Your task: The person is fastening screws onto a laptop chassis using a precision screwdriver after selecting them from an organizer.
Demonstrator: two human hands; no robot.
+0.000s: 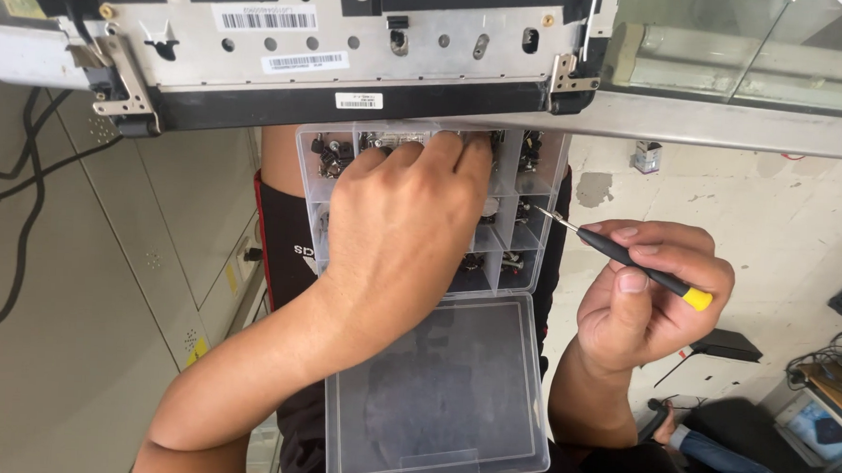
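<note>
- At the far left, dark cables (16, 200) hang over a pale grey cabinet (76, 344).
- Along the top lies an opened laptop chassis (354, 44): a silver metal plate with holes and white stickers, a black strip under it, and a metal hinge bracket (125, 82) at its left end, another at its right.
- Your left hand (402, 226) lies palm down over a clear plastic compartment box (527, 184) that sits on your lap just below the chassis. Your fingers are bent, their tips pressed into the top row of compartments near the box's upper edge. Whether they have pinched anything there you cannot tell, since the hand hides the tips.
- The box's compartments hold small dark screws and parts (335, 157), seen at the upper left and along the right and lower edges around your hand.
- The box's clear lid (432, 407) lies folded open toward you, flat, joined to the box at its near edge.
- Your right hand (645, 303) is just to the right of the box, apart from it. Its fingers are curled closed around a small screwdriver (628, 260) with a black shaft and a yellow end cap. The thumb lies across the shaft, and the thin metal tip points up and left, ending just over the box's right edge.
- Below right, on the pale floor, another person's arm in a blue sleeve (724, 458) shows, well apart from your hands.
</note>
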